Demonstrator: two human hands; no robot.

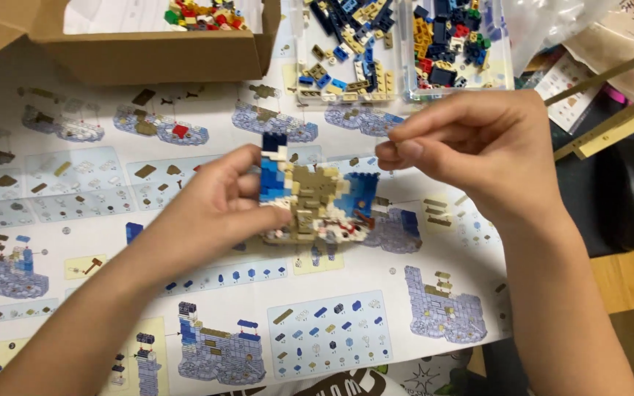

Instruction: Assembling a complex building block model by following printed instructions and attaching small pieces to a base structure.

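My left hand grips a small brick model of blue, tan and white pieces, held upright just above the printed instruction sheet. My right hand hovers to the upper right of the model with thumb and forefinger pinched together at the tips; whatever sits between them is too small to make out. The model's left side is covered by my left fingers.
A cardboard box with coloured bricks stands at the back left. Two clear plastic trays of loose bricks sit at the back centre. Plastic bags and a wooden ruler lie at the right.
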